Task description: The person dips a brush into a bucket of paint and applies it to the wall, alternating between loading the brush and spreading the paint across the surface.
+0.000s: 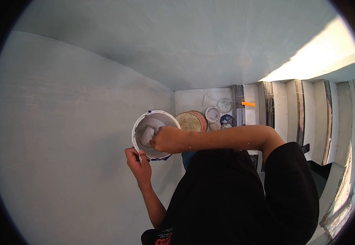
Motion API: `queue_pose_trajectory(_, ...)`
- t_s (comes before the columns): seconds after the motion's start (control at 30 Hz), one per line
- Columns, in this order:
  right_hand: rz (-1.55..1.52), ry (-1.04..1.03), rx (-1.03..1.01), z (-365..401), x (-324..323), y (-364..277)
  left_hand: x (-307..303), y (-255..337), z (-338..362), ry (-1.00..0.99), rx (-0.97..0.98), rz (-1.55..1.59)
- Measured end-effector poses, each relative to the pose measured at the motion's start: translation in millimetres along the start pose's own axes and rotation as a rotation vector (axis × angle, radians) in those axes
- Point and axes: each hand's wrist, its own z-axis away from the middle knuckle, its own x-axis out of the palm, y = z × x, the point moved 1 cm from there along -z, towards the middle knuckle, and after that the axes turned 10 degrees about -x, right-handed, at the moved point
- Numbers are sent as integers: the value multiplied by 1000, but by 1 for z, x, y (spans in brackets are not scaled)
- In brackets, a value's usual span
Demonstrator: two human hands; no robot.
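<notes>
A person's left hand (139, 164) gripped the rim of 1 white bucket (165, 119); the right hand (169, 139) reached inside it, fingers closed on a pale lump (146, 135) of unclear material; right of the bucket was a round, yellowish container (189, 122); farther right, an orange handle (248, 104) showed by the stairs (281, 102).

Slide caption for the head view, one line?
Left hand gripping the bucket, right hand at its mouth, stairs nearby.

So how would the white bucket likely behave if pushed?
The white bucket is probably stiff: its rim looks round where the left hand holds it. If it tipped onto its side, that round shape might let it roll. The rim could feel slick if its blue patches are wet, though I can't tell whether they are.
</notes>
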Motion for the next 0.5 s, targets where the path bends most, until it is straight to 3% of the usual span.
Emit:
queue_pose_trajectory(0.27,-27,-71,-62,6,-21,18,-2,-7,-1,-6,-115,28)
queue_pose_trajectory(0.5,-256,200,314,8,-55,33,4,-8,2,31,-106,45)
